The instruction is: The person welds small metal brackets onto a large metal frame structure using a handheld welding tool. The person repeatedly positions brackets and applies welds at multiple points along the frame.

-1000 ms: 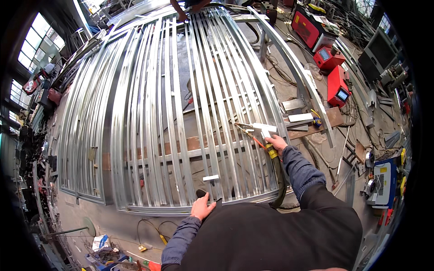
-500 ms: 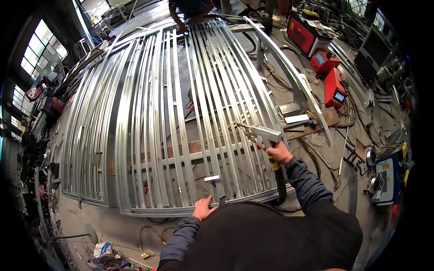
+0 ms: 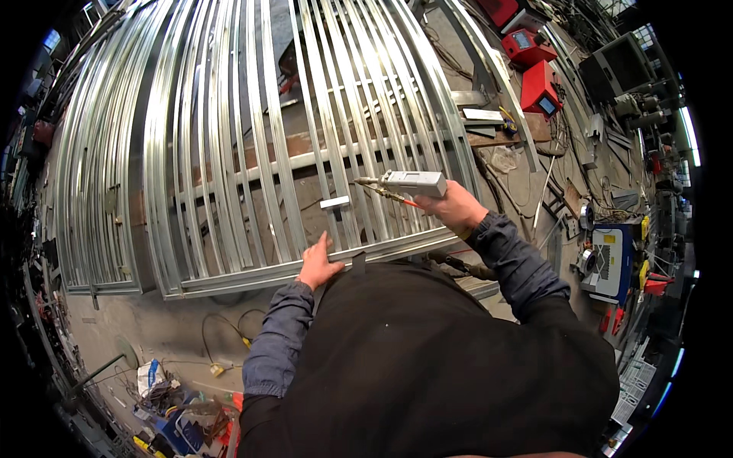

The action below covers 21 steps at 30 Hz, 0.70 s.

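My right hand [image 3: 458, 208] grips a handheld welding gun [image 3: 414, 182], a silver-grey box-shaped body with a thin brass-coloured nozzle aimed left over the bars. My left hand [image 3: 314, 267] is at the near rail [image 3: 229, 284] of a metal frame, index finger and thumb spread, holding nothing. Whether its fingers touch the rail I cannot tell. Long shiny metal bars [image 3: 269, 145] run away from me across the frame. Ahead of my left hand, a short white-looking block [image 3: 334, 202] lies across the bars, left of the nozzle and apart from it.
A second panel of bars [image 3: 99, 153] lies to the left. Red machines with small screens [image 3: 540, 88] stand at the right, beyond a loose rail [image 3: 510, 84]. A white-and-blue machine [image 3: 611, 262] is further right. Cables [image 3: 205, 336] and clutter lie on the floor at lower left.
My view has tilted down and closer to the near rail. The welding gun has come nearer to the white block. The other person at the far end has left view.
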Each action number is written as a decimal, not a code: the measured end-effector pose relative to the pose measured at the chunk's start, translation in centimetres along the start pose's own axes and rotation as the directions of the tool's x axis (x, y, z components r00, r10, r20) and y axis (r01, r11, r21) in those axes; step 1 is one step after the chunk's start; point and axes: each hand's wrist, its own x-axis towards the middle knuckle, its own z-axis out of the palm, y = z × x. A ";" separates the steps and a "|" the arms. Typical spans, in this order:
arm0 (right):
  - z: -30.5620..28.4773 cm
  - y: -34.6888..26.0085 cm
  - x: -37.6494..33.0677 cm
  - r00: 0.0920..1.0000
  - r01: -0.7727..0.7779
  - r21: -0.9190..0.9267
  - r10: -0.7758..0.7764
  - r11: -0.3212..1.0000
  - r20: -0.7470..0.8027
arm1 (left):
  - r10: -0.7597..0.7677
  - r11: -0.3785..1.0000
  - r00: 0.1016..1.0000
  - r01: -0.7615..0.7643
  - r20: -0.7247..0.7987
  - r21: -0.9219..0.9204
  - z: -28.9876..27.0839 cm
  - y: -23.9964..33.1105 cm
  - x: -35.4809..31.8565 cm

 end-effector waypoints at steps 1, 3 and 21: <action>0.1 0.1 0.1 0.999 0.028 0.000 -0.028 1.000 0.030 | 0.005 1.000 1.000 -0.005 0.006 0.024 0.0 0.4 0.0; 0.2 -0.1 0.7 0.987 -0.031 0.074 0.018 0.997 0.162 | 0.013 0.999 1.000 -0.013 -0.011 0.047 0.5 0.0 0.2; 2.7 -0.7 15.0 0.624 0.054 -0.230 0.147 0.972 0.767 | -0.280 0.914 0.829 0.384 -0.484 0.129 2.7 8.1 -5.9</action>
